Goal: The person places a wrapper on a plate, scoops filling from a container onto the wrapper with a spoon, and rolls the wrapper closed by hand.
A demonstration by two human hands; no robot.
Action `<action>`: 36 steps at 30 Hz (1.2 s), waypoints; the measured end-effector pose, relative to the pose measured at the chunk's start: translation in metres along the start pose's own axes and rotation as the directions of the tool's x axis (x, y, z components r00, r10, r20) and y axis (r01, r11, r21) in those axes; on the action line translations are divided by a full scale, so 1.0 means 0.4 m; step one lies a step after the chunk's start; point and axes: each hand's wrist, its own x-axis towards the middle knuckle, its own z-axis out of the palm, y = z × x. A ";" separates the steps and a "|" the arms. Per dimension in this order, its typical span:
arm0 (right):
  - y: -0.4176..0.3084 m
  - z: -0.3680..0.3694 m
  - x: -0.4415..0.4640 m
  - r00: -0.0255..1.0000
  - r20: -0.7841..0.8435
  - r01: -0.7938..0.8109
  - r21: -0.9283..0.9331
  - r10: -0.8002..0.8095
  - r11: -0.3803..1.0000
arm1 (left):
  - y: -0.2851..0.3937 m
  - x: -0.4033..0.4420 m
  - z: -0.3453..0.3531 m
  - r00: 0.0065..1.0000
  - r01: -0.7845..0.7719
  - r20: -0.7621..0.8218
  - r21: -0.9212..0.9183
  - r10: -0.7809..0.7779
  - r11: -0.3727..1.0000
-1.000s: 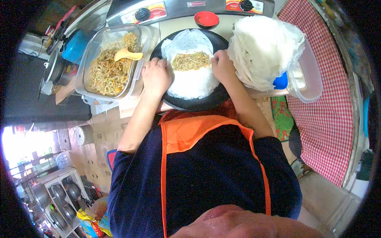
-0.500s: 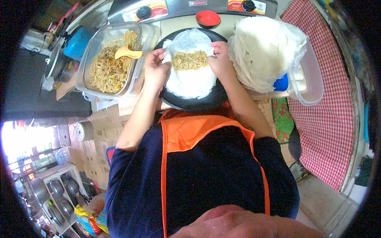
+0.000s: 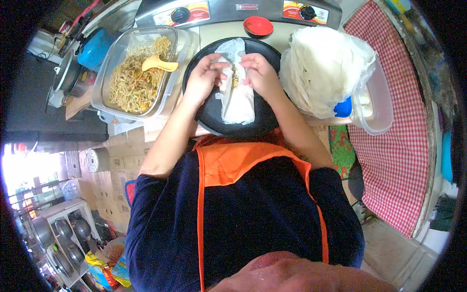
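A thin white spring roll wrapper (image 3: 238, 109) lies on a round black plate (image 3: 206, 114), its two sides folded inward. Noodle filling (image 3: 235, 80) shows in the narrow gap between the flaps. At the left flap is my left hand (image 3: 206, 78), fingers bent and holding the folded edge. My right hand (image 3: 261, 76) holds the opposite flap the same way. The fingertips partly cover the wrapper. Left of the plate, a clear container (image 3: 99, 92) holds a basket of noodles (image 3: 134, 85) with a yellow scoop (image 3: 158, 63) on top.
A stack of wrappers (image 3: 326, 68) in plastic sits on the right, by a clear tub (image 3: 382, 109) and a blue object (image 3: 343, 107). A small red bowl (image 3: 258, 26) stands behind the plate, before a gas stove (image 3: 233, 14). A checkered cloth (image 3: 389, 151) hangs at far right.
Both hands have come inward, folding the wrapper's left and right sides over the filling. The wrapper was spread wide before and is now a narrow strip.
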 end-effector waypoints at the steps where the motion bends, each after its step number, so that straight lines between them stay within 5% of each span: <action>1: -0.006 -0.012 -0.001 0.994 0.018 -0.113 0.163 0.112 0.980 | -0.013 0.006 -0.005 0.997 -0.035 -0.064 0.127 0.043 0.991; 2: -0.011 -0.020 -0.007 0.993 0.018 -0.115 0.162 0.113 0.980 | -0.041 0.014 -0.021 0.997 -0.034 -0.064 0.126 0.042 0.991; 4: -0.048 -0.025 -0.025 0.998 -0.025 -0.055 -0.393 0.049 0.918 | -0.056 0.014 -0.030 0.928 -0.290 -0.002 0.625 0.373 0.725; 5: -0.041 -0.023 -0.022 0.998 -0.023 -0.055 -0.394 0.050 0.918 | -0.067 0.009 -0.032 0.908 -0.267 -0.057 0.684 0.415 0.679; 7: -0.030 -0.018 -0.014 0.947 -0.026 0.276 -0.451 -0.321 0.849 | -0.049 0.009 -0.019 0.915 -0.214 -0.097 0.706 0.391 0.675; 12: -0.042 -0.012 -0.012 0.882 0.105 0.455 -0.442 -0.459 0.773 | -0.022 0.040 0.003 0.931 -0.226 -0.051 0.697 0.361 0.680; 16: -0.054 -0.007 -0.012 0.867 0.211 0.498 -0.429 -0.452 0.754 | -0.050 0.091 0.006 0.900 -0.402 0.046 0.473 0.434 0.784; 20: -0.021 -0.001 -0.003 0.883 0.258 0.469 -0.468 -0.392 0.749 | -0.058 0.121 0.011 0.885 -0.447 0.170 0.568 0.433 0.691; 23: -0.010 0.017 -0.004 0.857 0.225 0.510 -0.502 -0.464 0.698 | -0.042 0.127 0.048 0.976 -0.217 0.124 0.409 0.181 0.887; 24: -0.015 0.023 -0.010 0.908 0.198 0.416 -0.531 -0.370 0.738 | -0.033 0.127 0.055 0.976 -0.216 0.123 0.410 0.181 0.886; 26: -0.005 0.035 -0.008 0.948 0.165 0.318 -0.555 -0.274 0.768 | -0.018 0.130 0.064 0.993 -0.116 -0.007 0.057 0.116 0.992; 28: 0.022 0.047 0.000 0.961 0.039 0.272 0.031 -0.273 0.962 | -0.019 0.135 0.051 0.986 -0.164 -0.005 -0.038 0.164 0.986; 30: 0.028 0.016 0.007 0.954 -0.011 0.301 0.043 -0.301 0.953 | -0.019 0.135 0.030 0.957 -0.289 -0.031 -0.174 0.288 0.941; 32: 0.022 -0.017 -0.004 0.943 -0.060 0.332 0.051 -0.329 0.942 | -0.044 0.114 0.006 0.922 -0.369 -0.139 -0.028 0.362 0.929; 33: 0.015 -0.029 -0.023 0.956 -0.051 0.273 -0.210 -0.289 0.939 | -0.050 0.089 -0.018 0.911 -0.340 -0.096 0.376 0.401 0.862; 34: 0.012 -0.035 -0.041 0.968 -0.057 0.193 -0.455 -0.245 0.869 | -0.047 0.059 -0.027 0.907 -0.267 -0.039 0.717 0.419 0.644; 35: 0.028 -0.034 -0.055 0.937 -0.065 0.267 -0.502 -0.344 0.823 | -0.048 0.030 -0.028 0.909 -0.265 -0.036 0.718 0.415 0.644; 36: 0.011 -0.029 -0.075 0.938 -0.067 0.263 -0.500 -0.340 0.825 | -0.035 -0.006 -0.022 0.885 -0.254 0.001 0.839 0.466 0.480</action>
